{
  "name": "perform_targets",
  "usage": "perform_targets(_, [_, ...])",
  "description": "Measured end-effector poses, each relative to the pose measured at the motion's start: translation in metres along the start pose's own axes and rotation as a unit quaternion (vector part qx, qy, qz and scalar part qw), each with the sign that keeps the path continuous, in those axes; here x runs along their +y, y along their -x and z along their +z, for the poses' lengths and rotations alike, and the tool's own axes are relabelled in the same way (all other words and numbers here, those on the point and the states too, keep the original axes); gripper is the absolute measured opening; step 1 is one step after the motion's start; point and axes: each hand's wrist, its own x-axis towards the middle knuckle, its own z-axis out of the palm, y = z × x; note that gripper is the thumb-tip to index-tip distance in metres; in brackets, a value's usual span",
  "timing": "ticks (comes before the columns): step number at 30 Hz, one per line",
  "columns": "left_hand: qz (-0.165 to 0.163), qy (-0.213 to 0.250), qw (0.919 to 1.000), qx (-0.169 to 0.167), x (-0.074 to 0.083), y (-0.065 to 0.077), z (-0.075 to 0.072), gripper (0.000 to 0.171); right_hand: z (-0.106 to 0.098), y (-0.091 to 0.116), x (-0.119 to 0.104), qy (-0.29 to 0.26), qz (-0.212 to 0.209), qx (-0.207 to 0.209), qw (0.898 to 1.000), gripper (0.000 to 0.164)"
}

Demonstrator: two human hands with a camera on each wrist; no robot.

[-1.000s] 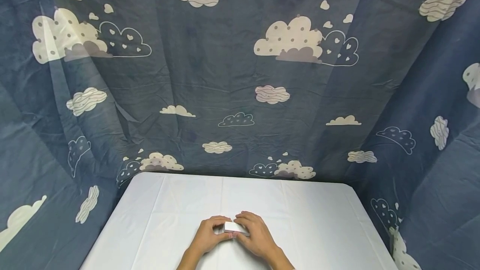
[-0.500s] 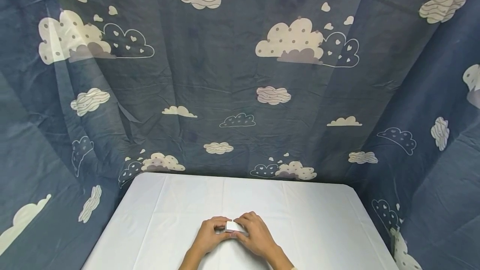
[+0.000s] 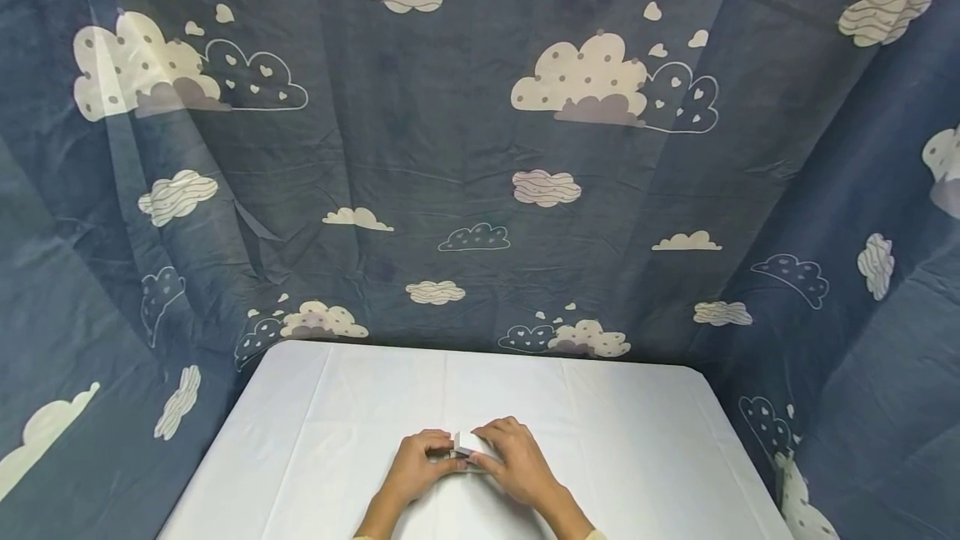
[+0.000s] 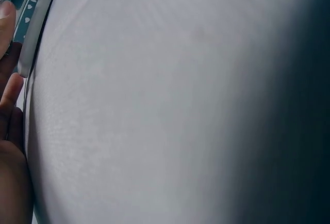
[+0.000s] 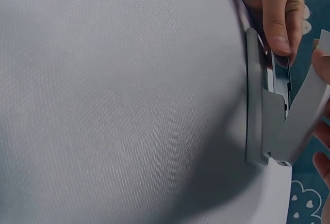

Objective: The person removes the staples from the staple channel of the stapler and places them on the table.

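Observation:
A white-and-grey stapler lies on the white-covered table between both hands. In the right wrist view its top cover is swung up from the metal staple magazine, and its flat base rests on the cloth. My left hand pinches the stapler's left end, thumb and forefinger at the magazine. My right hand grips the raised cover. At the left wrist view's left edge show a strip of the stapler and some fingers; whose they are I cannot tell.
White cloth with fold lines covers the table. Dark blue curtains with a cloud print hang behind it and along both sides.
The stapler's top cover has come up from the magazine, lifted by my right hand. My left hand has stayed at the left end.

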Motion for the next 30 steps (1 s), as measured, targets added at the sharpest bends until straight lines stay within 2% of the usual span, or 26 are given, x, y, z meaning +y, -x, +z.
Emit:
perform_targets(15, [-0.004, 0.017, 0.9998, -0.003, -0.003, -0.003, 0.001, 0.031, -0.018, 0.004, 0.001, -0.028, 0.044, 0.003, 0.999, 0.035])
perform_targets(30, [-0.006, -0.007, 0.9999, 0.010, 0.000, -0.002, 0.002, 0.029, -0.029, 0.015, 0.014, -0.081, 0.081, 0.017, 0.993, 0.035])
